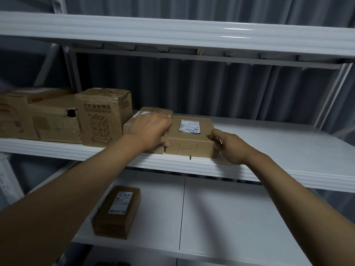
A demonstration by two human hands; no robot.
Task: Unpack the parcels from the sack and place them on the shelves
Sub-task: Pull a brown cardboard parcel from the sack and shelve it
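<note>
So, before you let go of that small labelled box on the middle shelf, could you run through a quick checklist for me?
1. Small labelled box sits flat on the middle shelf: ok.
2. Its front face stands back from the shelf's front edge: ok, though only slightly.
3. Left hand grips its left side, right hand its right corner: ok.
4. It sits close beside the neighbouring flat box: ok; whether they touch, cannot tell.
5. Label faces up and is readable: ok.
6. Bare shelf to the right for the next parcel: ok.
7. Sack within reach: cannot tell, out of view.
</note>
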